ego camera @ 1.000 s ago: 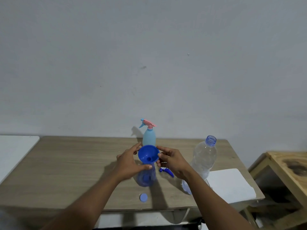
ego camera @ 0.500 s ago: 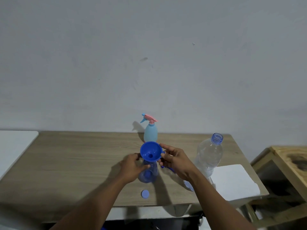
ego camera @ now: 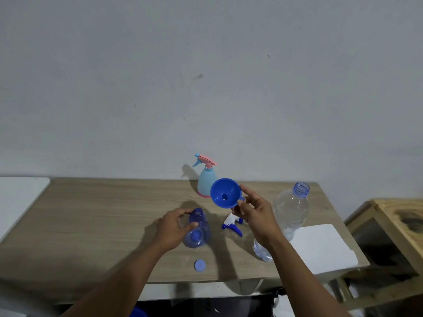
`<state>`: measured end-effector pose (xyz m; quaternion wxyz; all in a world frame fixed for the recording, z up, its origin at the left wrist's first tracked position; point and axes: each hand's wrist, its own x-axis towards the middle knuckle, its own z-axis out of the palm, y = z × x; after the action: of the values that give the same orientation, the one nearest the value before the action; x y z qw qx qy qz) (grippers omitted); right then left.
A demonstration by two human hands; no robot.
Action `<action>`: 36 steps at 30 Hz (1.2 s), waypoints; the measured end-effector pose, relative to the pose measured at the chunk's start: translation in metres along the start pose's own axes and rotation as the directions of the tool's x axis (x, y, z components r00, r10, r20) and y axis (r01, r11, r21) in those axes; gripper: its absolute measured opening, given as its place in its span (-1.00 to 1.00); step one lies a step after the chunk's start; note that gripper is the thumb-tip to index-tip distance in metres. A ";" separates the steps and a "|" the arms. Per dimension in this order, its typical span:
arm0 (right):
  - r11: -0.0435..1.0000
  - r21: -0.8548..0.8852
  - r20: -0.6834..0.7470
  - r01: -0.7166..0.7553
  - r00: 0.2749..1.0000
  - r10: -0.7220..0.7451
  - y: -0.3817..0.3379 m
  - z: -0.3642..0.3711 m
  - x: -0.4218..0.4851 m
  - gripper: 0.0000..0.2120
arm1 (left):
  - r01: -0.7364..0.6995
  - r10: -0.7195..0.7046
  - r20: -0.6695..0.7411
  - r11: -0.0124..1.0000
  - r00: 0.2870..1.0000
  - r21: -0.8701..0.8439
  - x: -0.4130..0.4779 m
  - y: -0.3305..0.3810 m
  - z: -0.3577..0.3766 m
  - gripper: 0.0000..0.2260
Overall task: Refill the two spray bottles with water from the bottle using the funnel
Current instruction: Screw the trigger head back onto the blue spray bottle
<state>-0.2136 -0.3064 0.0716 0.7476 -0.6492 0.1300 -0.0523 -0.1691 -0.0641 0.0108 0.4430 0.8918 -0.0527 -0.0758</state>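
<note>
My right hand (ego camera: 254, 216) pinches the blue funnel (ego camera: 225, 195) by its rim tab and holds it in the air, up and to the right of the clear blue spray bottle (ego camera: 197, 232). That bottle stands open-necked on the table, and my left hand (ego camera: 171, 227) grips its neck. Its blue-and-white spray head (ego camera: 231, 225) lies on the table just right of it. A light-blue spray bottle with a pink trigger head (ego camera: 205, 179) stands behind, partly hidden by the funnel. The uncapped clear water bottle (ego camera: 289, 213) stands to the right.
A round blue cap (ego camera: 199, 265) lies near the front edge of the wooden table (ego camera: 103, 213). A white sheet (ego camera: 320, 248) covers the table's right front corner. A white surface (ego camera: 20, 195) adjoins on the left, a wooden stand (ego camera: 398, 220) on the right.
My right hand has lifted the funnel off the clear blue bottle's neck, up and to the right. My left hand stays on the bottle's neck.
</note>
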 end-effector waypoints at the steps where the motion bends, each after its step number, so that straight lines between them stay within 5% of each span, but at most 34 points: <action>1: 0.993 -0.112 -0.018 0.035 0.999 -0.037 0.007 0.000 -0.003 -0.59 | 0.008 -0.008 -0.008 1.000 1.000 -0.009 -0.001 -0.002 -0.004 -0.64; 3: 0.929 -0.348 0.007 0.127 0.991 -0.133 0.026 -0.002 -0.008 -0.54 | 0.018 -0.020 -0.026 0.999 0.999 -0.048 0.000 -0.009 -0.010 -0.67; 6: 0.699 -0.655 0.154 0.288 0.956 -0.250 0.061 -0.008 -0.013 -0.44 | 0.003 -0.009 -0.058 0.995 0.998 -0.102 0.002 -0.023 -0.014 -0.66; 10: 0.347 -0.882 0.270 0.320 0.945 -0.184 0.094 -0.015 -0.022 -0.49 | -0.011 0.001 -0.074 0.990 0.997 -0.141 0.002 -0.029 -0.014 -0.64; 16: 0.227 -0.924 0.274 0.307 0.948 -0.163 0.114 -0.023 -0.033 -0.63 | 0.008 -0.019 -0.068 0.987 0.997 -0.158 -0.004 -0.018 -0.018 -0.64; 19: 0.234 -0.914 0.315 0.332 0.943 -0.108 0.125 -0.028 -0.036 -0.66 | -0.001 -0.011 -0.075 0.988 0.997 -0.151 -0.001 -0.023 -0.017 -0.66; 26: 0.428 -0.855 0.296 0.293 0.953 -0.063 0.144 -0.033 -0.039 -0.82 | 0.003 -0.013 -0.078 0.992 0.997 -0.130 -0.001 -0.022 -0.016 -0.63; 36: 0.489 -0.839 0.251 0.236 0.967 -0.037 0.159 -0.041 -0.042 -0.87 | 0.018 -0.026 -0.109 0.997 0.994 -0.074 0.000 -0.022 -0.013 -0.64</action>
<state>-0.2792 -0.3106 -0.0850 0.3257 -0.9451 0.0111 0.0253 -0.1661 -0.0406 0.0005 0.4766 0.8783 -0.0156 -0.0335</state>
